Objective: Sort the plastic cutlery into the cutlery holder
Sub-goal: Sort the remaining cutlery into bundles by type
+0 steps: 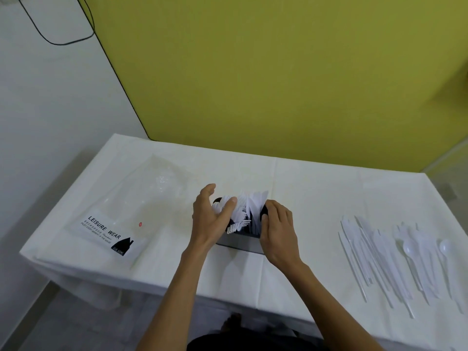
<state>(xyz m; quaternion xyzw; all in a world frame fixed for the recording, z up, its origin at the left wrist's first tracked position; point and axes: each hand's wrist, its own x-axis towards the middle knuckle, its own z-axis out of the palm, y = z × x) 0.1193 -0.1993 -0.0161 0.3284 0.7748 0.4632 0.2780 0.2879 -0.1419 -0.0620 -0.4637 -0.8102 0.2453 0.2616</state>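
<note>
Looking down on a bench [304, 188] draped in white cloth and set against a yellow-green wall panel [278, 72]. Reaching with both hands to a dark cutlery holder [238, 239], which is standing mid-bench, nearer the front edge than the wall.

Cupping its left side with the left hand [212, 219]: fingers fairly straight and spread, thumb touching the heads of the white pieces sticking up, pinching nothing. Gripping its right end with the right hand [278, 231]: fingers curled over the dark rim, thumb pressing against the end wall.

Seeing the holder crowded with white plastic: forks [239, 222] leaning toward the front with tines showing, knives [255, 206] standing upright at the right, rounded heads at the left half hidden behind the thumb. Not managing to tell the compartments apart.

Seeing, well apart on the right, loose cutlery [379, 254] lying flat on the cloth in rough rows, handles pointing toward the front edge, with a few spoons [407, 249] among the knives and forks.

Noticing on the left a clear plastic bag [141, 198] lying flat, its white label reading "LEISURE WEAR", and a black cable [63, 43] hanging on the white wall behind.
</note>
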